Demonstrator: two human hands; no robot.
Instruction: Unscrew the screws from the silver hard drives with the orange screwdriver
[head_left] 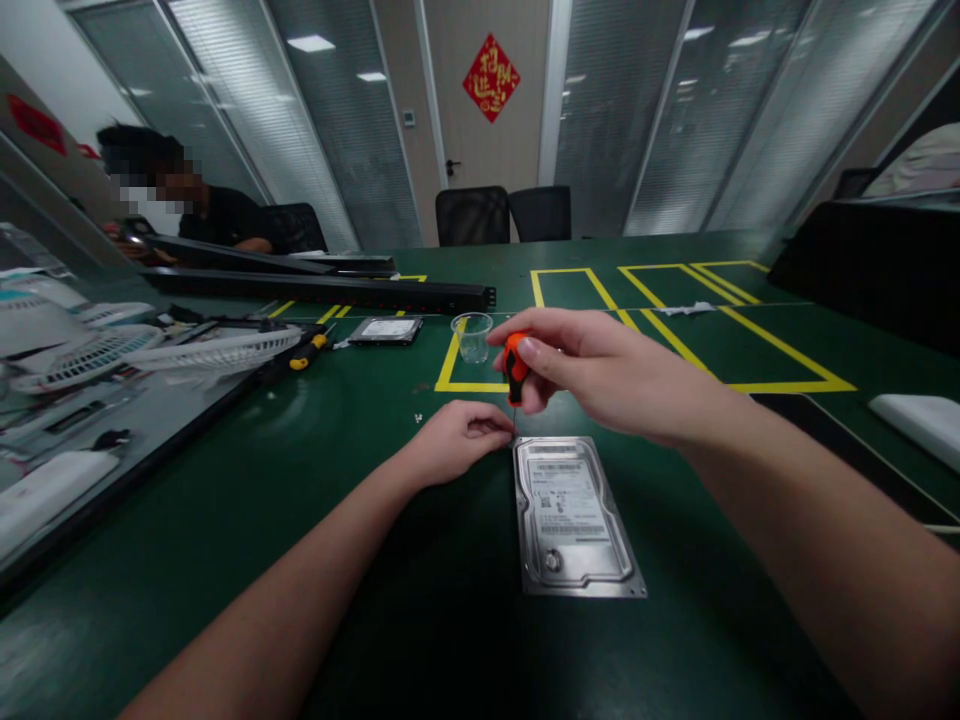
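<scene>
A silver hard drive [574, 515] lies flat on the green table [420, 620], label up. My right hand [592, 375] is closed around an orange-and-black screwdriver [515, 368], held upright with its thin tip down at the drive's far left corner. My left hand [459, 440] rests on the table just left of that corner, fingertips pinched together by the screwdriver's tip. Whether they hold anything is too small to see.
A clear plastic cup [472, 336] stands behind, on yellow tape lines. A second hard drive [386, 330], a yellow-handled screwdriver [309, 353] and a long black bar [330, 291] lie further back. White fan parts [217, 350] sit left. Another person [217, 215] sits far left.
</scene>
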